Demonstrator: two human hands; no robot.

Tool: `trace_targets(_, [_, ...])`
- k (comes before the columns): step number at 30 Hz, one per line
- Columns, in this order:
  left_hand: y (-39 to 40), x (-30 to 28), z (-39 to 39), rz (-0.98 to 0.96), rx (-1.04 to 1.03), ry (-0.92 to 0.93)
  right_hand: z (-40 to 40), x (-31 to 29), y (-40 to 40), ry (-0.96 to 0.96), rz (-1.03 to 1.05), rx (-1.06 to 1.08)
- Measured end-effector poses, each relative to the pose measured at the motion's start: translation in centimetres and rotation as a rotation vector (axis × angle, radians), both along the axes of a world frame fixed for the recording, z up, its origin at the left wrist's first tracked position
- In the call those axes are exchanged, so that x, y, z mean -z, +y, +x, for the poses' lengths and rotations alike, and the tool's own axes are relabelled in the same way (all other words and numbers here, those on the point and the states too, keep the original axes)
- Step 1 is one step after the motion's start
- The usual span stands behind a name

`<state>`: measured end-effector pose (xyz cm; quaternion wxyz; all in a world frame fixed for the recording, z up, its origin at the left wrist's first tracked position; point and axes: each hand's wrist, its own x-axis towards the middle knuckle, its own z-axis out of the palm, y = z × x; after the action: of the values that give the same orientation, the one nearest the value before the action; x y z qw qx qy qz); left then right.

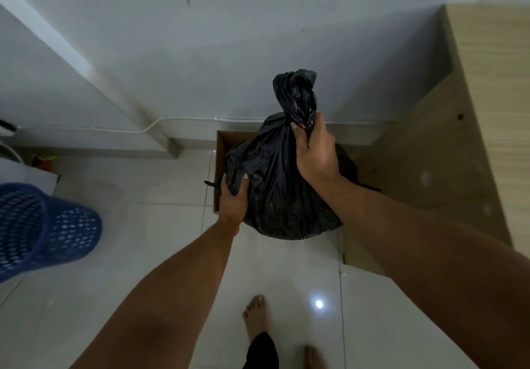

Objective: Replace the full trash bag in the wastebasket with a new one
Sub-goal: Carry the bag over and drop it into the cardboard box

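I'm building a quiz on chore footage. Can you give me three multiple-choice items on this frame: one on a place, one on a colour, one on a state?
1. Where is the wastebasket?
A. at the left on the floor
B. inside the cardboard box
C. on the wooden cabinet

2. What colour is the trash bag?
A. white
B. black
C. green

3. How is the top of the bag?
A. wide open
B. folded over the basket rim
C. tied shut

Answers:
1 A: the blue mesh basket lies at the left edge, apart from the cardboard box.
2 B: its plastic is black all over.
3 C: the neck is bunched into a knot, with the right hand gripping it just below, while the left hand holds the bag's side.
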<state>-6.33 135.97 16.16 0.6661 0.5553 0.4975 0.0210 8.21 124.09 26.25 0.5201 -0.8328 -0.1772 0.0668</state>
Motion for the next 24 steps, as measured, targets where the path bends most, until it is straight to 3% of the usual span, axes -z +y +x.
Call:
trace_targets(10, [6.9, 12.3, 4.0, 0.153, -0.008, -0.003, 3.9, 13.0, 4.7, 0.025, 0.117, -0.052])
trace_targets(16, [7.9, 20.0, 4.8, 0.256, -0.027, 0.022, 5.6, 20.5, 6.0, 0.017, 0.021, -0.21])
trace_targets(21, [9.2, 25.2, 6.2, 0.075, 0.159, 0.262, 5.6, 26.6, 4.3, 0.161, -0.138, -0.144])
trace_targets(24, [9.3, 26.5, 6.6, -0.089, 0.144, 0.386, 5.4, 29.0, 4.1, 0.291, -0.26, -0.152])
